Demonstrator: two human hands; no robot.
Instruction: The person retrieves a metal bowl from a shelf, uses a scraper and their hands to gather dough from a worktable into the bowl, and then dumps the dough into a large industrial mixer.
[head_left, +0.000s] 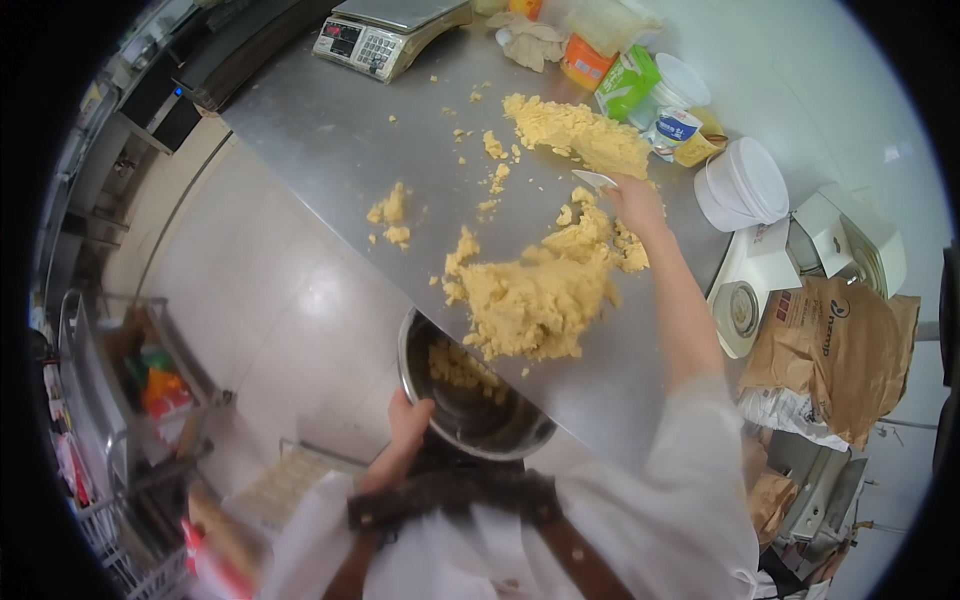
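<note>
My left hand grips the rim of a round metal bowl, held just below the edge of the stainless steel table. Some yellow crumbly dough lies inside the bowl, partly hidden by the table edge. A white dough scraper is in my right hand, which is beside a long heap of yellow dough at the back. Nearer to me, a larger mound of the same dough sits by the table edge, with loose crumbs and small lumps around.
A digital scale stands at the back left. Along the wall side are a green carton, a lidded white bucket, a white appliance and a brown paper sack. A metal cart stands on the floor at left.
</note>
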